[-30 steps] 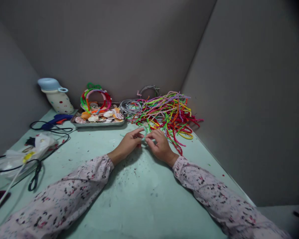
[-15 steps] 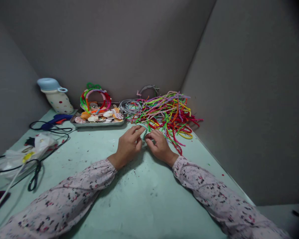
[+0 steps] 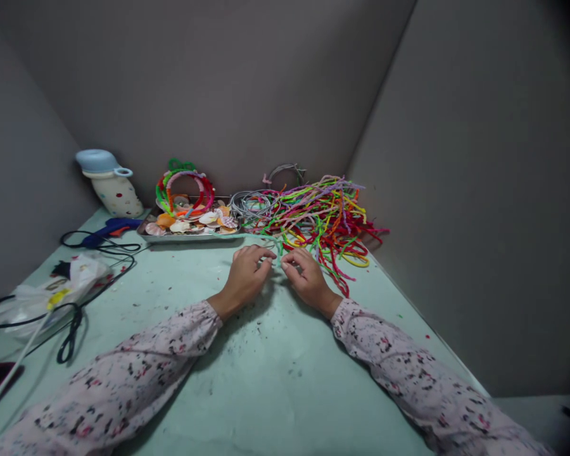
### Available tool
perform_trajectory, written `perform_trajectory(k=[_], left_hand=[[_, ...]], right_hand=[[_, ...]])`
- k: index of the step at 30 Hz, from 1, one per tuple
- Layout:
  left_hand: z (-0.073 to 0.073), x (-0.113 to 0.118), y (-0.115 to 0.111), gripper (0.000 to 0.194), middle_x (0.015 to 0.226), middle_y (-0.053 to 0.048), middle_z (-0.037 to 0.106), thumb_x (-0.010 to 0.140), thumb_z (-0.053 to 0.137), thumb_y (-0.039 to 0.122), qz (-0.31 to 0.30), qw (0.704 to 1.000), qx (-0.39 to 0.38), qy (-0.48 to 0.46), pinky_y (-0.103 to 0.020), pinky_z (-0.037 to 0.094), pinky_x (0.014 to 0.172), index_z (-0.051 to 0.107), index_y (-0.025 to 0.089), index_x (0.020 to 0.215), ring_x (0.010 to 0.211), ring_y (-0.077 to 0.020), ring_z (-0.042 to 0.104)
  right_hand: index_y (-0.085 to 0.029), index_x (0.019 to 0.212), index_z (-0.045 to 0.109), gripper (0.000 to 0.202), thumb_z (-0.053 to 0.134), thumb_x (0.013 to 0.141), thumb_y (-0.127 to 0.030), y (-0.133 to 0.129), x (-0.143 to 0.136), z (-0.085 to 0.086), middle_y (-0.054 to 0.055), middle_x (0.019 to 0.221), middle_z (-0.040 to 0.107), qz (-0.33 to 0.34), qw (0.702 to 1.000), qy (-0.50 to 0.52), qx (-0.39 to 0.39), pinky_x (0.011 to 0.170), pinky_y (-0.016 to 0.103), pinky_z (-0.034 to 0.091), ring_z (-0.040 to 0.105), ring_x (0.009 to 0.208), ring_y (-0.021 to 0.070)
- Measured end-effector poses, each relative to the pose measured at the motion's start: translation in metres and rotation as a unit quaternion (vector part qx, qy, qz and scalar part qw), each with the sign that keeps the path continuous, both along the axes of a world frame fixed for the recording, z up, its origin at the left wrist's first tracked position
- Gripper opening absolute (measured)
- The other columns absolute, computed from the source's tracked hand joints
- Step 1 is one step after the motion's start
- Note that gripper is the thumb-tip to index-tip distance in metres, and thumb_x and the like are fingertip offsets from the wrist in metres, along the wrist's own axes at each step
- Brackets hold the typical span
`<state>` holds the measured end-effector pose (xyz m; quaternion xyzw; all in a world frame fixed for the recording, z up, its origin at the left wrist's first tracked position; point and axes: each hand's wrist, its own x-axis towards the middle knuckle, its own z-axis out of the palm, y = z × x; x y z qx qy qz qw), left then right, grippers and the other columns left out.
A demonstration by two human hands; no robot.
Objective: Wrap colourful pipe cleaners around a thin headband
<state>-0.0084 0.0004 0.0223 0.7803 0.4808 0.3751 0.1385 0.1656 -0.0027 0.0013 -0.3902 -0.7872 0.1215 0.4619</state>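
Note:
A pale green pipe cleaner (image 3: 279,247) runs between my hands, and its loose length trails left toward the tray's front edge. My left hand (image 3: 247,273) is closed in a pinch at the pipe cleaner. Facing it, my right hand (image 3: 308,278) pinches the same piece, with thumb and forefinger close together. The fingertips of both hands nearly meet, so the exact grip is partly hidden. Just beyond them lies a tangled heap of coloured pipe cleaners (image 3: 330,212), and coiled grey wire (image 3: 253,204) sits beside it.
A metal tray (image 3: 190,239) holds seashells (image 3: 208,217) and colourful wrapped hoops (image 3: 210,190). At the left stand a bottle (image 3: 116,196), a blue glue gun (image 3: 97,235), black cable (image 3: 70,335) and a plastic bag (image 3: 23,304). Grey partitions (image 3: 479,221) border the table (image 3: 285,392).
The pale green pipe cleaner's loose length now stretches left past my left hand, where earlier a short bent piece showed above the fingers. My left fingers have shifted slightly; the view moved a little.

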Motion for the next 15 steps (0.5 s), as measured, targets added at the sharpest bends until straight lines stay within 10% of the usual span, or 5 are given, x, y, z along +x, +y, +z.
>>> perform_trajectory(k=[15], left_hand=[[-0.004,-0.003,0.014,0.031,0.070,-0.004,0.064,0.078,0.045,0.027,-0.126,0.969,-0.190,-0.095,-0.029,0.041,0.078,0.064,0.017,0.056,0.076,-0.0180,0.056]], right_hand=[[-0.021,0.082,0.057,0.009,0.050,0.088,-0.022,-0.002,0.000,0.001,0.004,0.080,0.057,0.013,0.999,-0.030,0.022,0.079,0.037,0.038,0.051,0.084,0.0208]])
